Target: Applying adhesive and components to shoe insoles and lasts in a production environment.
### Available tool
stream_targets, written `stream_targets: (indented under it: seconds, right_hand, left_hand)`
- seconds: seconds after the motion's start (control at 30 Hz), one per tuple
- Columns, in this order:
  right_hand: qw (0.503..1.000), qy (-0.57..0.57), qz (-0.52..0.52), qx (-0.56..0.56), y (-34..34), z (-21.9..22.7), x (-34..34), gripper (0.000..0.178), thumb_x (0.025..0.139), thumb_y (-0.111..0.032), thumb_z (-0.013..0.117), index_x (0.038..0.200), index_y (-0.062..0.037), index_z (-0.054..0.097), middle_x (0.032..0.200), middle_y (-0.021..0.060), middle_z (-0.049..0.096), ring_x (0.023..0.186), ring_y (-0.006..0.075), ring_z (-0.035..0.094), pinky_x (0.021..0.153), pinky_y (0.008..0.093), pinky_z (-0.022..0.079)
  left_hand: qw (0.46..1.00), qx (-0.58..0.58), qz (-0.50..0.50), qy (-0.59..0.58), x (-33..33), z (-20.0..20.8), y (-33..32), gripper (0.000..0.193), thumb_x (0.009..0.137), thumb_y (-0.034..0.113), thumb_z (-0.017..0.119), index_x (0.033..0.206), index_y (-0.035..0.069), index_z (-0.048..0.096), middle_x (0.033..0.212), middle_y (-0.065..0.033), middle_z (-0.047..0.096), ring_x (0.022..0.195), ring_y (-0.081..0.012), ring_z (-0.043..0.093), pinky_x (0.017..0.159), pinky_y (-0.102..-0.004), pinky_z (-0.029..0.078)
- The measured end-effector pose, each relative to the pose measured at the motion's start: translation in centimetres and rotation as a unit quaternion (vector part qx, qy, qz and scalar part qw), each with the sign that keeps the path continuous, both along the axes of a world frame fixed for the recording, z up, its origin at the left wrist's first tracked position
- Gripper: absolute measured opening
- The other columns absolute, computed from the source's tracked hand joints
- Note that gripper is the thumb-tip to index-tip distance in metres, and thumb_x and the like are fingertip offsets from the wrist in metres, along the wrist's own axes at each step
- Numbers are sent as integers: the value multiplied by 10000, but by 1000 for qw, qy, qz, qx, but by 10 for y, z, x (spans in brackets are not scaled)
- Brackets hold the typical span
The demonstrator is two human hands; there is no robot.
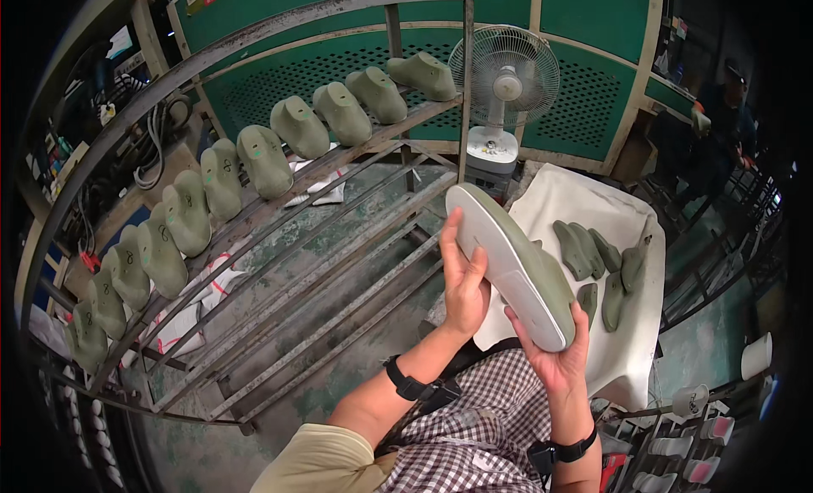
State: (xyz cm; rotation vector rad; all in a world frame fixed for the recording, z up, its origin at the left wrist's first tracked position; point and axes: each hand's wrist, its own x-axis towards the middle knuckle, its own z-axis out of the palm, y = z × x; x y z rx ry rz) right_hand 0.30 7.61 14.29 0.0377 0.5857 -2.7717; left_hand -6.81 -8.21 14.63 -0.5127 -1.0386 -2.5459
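Left hand (466,296) is wrapped on the upper end, one digit along the rim; right hand (555,366) is cupped under the lower end, digits on both sides. Pinched between them: an olive-green, smooth, foot-shaped shoe last (555,277), tilted, with a flat white sole piece (500,247) turned up against its underside. Fastening of sole to last cannot be told. For good handling, both ends should likely be supported evenly, digits pressed at the edges rather than mid-face, and sole outline checked flush with the last all round; light pressure seems enough, as the white face could be marked.

Just beyond, a table draped in off-white cloth (584,188) is seen, with loose olive-green lasts (576,247) lying on it; clear room should be left between these and the held piece, so that knocks are avoided.

To the left, a grey metal slatted rack (406,123) is lined with a row of upright green lasts (296,124). Farther back, a white pedestal fan (506,85) is placed before green perforated panels (584,124).
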Motion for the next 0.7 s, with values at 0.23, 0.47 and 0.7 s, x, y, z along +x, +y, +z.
stream_targets:
  seconds: [0.23, 0.47, 0.7]
  right_hand:
    - [879, 283, -231, 307, -92, 89, -216, 659, 870, -223, 723, 1416, 34, 459, 1316, 145, 587, 1211, 259, 593, 1000, 410, 504]
    - [353, 595, -362, 625, -184, 126, -363, 676, 728, -170, 755, 1369, -130, 543, 1321, 169, 607, 1242, 349, 562, 1081, 457, 426]
    - [453, 424, -242, 746, -221, 136, -362, 657, 824, -411, 729, 1340, -62, 519, 1195, 195, 647, 1098, 412, 620, 940, 499, 495]
  left_hand:
    - [974, -199, -24, -107, 21, -80, -49, 762, 1015, 161, 528, 1609, 146, 52, 1621, -237, 136, 1450, -361, 325, 1125, -506, 358]
    - [939, -245, -117, -211, 63, -162, -53, 815, 947, 55, 635, 1584, 92, 127, 1623, -190, 172, 1453, -322, 343, 1120, -459, 384]
    - [912, -343, -173, -141, 73, -175, -14, 757, 960, 145, 640, 1573, 100, 198, 1574, -163, 234, 1420, -348, 378, 1085, -480, 420]
